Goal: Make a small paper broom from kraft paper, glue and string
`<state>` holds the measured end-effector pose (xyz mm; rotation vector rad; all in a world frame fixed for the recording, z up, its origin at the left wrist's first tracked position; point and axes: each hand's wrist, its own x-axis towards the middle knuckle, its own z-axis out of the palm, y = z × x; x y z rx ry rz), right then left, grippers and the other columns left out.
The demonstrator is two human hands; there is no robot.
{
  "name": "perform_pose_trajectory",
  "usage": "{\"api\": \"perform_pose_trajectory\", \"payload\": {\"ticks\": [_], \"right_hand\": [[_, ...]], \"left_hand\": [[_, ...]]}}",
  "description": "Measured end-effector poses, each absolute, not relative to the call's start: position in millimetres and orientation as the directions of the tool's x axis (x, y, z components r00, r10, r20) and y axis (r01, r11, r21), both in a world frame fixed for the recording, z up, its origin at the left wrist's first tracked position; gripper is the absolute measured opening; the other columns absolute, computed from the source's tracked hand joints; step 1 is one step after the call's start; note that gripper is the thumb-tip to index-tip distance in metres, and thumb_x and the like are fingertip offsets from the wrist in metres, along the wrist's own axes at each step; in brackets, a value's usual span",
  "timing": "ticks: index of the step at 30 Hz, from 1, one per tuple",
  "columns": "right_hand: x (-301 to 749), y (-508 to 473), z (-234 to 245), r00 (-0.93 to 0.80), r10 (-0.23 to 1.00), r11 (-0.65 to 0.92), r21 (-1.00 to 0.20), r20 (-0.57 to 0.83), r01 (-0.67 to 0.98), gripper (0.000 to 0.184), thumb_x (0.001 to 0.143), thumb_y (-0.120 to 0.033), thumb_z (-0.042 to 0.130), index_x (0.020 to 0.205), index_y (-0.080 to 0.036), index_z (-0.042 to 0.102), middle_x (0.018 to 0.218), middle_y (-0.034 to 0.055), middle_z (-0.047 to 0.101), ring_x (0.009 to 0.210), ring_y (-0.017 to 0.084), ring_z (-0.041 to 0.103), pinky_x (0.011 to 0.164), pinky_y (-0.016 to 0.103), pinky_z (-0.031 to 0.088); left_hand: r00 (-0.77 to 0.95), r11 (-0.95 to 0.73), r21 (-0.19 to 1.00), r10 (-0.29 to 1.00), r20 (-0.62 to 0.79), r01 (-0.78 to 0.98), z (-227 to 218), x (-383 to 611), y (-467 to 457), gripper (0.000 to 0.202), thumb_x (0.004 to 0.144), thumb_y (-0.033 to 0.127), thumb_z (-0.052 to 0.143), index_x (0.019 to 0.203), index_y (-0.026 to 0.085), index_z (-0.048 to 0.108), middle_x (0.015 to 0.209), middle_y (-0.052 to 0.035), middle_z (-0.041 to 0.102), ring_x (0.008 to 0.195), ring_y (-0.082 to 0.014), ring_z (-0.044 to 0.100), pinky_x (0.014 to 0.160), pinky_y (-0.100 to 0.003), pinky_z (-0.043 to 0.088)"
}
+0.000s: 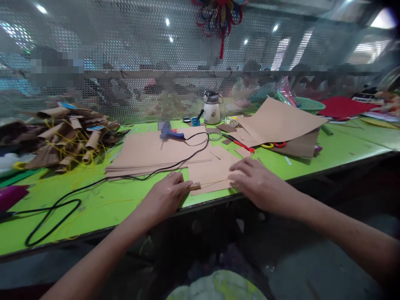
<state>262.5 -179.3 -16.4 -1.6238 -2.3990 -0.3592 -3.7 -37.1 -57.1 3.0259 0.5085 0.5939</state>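
Note:
At the front edge of the green table, a sheet of brown kraft paper (212, 166) lies between my hands. My left hand (167, 191) is closed, thumb and fingers pinching a small brown piece (195, 186) that looks like folded or rolled paper, at the sheet's left front corner. My right hand (256, 181) rests at the sheet's right side, its fingers curled together; what they hold is hidden. A thin yellowish line (215, 181), perhaps string or a paper edge, runs between the two hands.
Behind lie a stack of brown paper (140, 152), a blue glue gun (171, 132) with a black cord (146, 177), a red-handled tool (244, 146), a white jar (211, 111) and larger brown sheets (281, 123). A pile of brown paper rolls with yellow string (71, 137) sits left.

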Motion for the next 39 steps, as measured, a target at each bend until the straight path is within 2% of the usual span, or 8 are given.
{"api": "perform_pose_trajectory", "payload": {"ticks": [3,5,10,20,29,32,36,39], "right_hand": [[222,-170,-15,-0.519,0.834,0.478,0.225,0.186,0.849,0.017,0.09,-0.01,0.049,0.099,-0.011,0.063,0.105,0.0161,0.062,0.098,0.028,0.048,0.08,0.041,0.04],[206,-161,-17,-0.56,0.82,0.508,0.3,0.121,0.808,0.016,0.09,-0.011,0.05,0.098,-0.01,0.064,0.096,0.0146,0.062,0.091,0.028,0.049,0.072,0.039,0.04],[196,-146,-26,-0.592,0.802,0.528,0.37,0.076,0.764,0.014,0.089,-0.01,0.052,0.093,-0.011,0.065,0.088,0.0126,0.059,0.084,0.028,0.051,0.06,0.036,0.038],[190,-141,-26,-0.586,0.809,0.528,0.373,0.053,0.763,0.015,0.086,-0.008,0.053,0.095,-0.009,0.066,0.087,0.0137,0.061,0.082,0.028,0.053,0.057,0.035,0.039],[197,-134,-28,-0.504,0.846,0.459,0.248,0.171,0.853,0.015,0.083,-0.003,0.053,0.086,-0.013,0.064,0.084,0.0093,0.062,0.081,0.023,0.053,0.059,0.032,0.033],[199,-129,-27,-0.466,0.869,0.435,0.19,0.168,0.88,0.013,0.082,-0.005,0.054,0.082,-0.014,0.064,0.081,0.0081,0.062,0.077,0.02,0.054,0.057,0.031,0.03],[199,-123,-22,-0.428,0.892,0.409,0.144,0.143,0.901,0.015,0.084,-0.008,0.052,0.081,-0.015,0.066,0.079,0.0076,0.062,0.073,0.018,0.056,0.054,0.03,0.027],[200,-122,-20,-0.422,0.899,0.406,0.137,0.118,0.904,0.015,0.083,-0.009,0.054,0.082,-0.015,0.067,0.079,0.0076,0.063,0.073,0.018,0.057,0.054,0.029,0.028]], "left_hand": [[0.863,-0.945,0.102,0.325,0.388,0.31,-56,-3,-39,0.026,0.096,0.021,0.044,0.106,0.019,0.067,0.08,-0.0044,0.05,0.071,-0.0154,0.046,0.062,-0.026,0.036],[0.859,-0.946,0.101,0.322,0.397,0.308,-55,-3,-40,0.025,0.096,0.022,0.045,0.103,0.018,0.068,0.079,-0.0046,0.05,0.071,-0.0154,0.046,0.061,-0.026,0.036],[0.87,-0.954,0.059,0.293,0.397,0.294,-54,-3,-41,0.023,0.095,0.019,0.045,0.102,0.017,0.067,0.079,-0.0055,0.051,0.072,-0.0167,0.045,0.061,-0.027,0.036],[0.875,-0.946,0.017,0.306,0.375,0.324,-55,-3,-44,0.022,0.094,0.016,0.045,0.097,0.018,0.066,0.078,-0.0045,0.049,0.073,-0.0175,0.044,0.061,-0.029,0.034],[0.896,-0.949,-0.021,0.288,0.338,0.313,-49,-3,-49,0.022,0.095,0.018,0.042,0.093,0.015,0.064,0.082,-0.0064,0.051,0.077,-0.0192,0.045,0.065,-0.031,0.038],[0.899,-0.952,-0.013,0.284,0.333,0.305,-44,-4,-52,0.021,0.094,0.02,0.043,0.093,0.015,0.064,0.084,-0.0072,0.052,0.08,-0.0203,0.047,0.069,-0.033,0.041],[0.909,-0.954,-0.009,0.284,0.305,0.301,-41,-5,-53,0.022,0.092,0.024,0.047,0.102,0.015,0.064,0.087,-0.0078,0.053,0.085,-0.0222,0.049,0.075,-0.035,0.043],[0.905,-0.951,-0.019,0.286,0.316,0.307,-43,-4,-51,0.026,0.095,0.026,0.042,0.101,0.016,0.066,0.084,-0.0074,0.054,0.081,-0.0209,0.049,0.072,-0.034,0.042]]}}
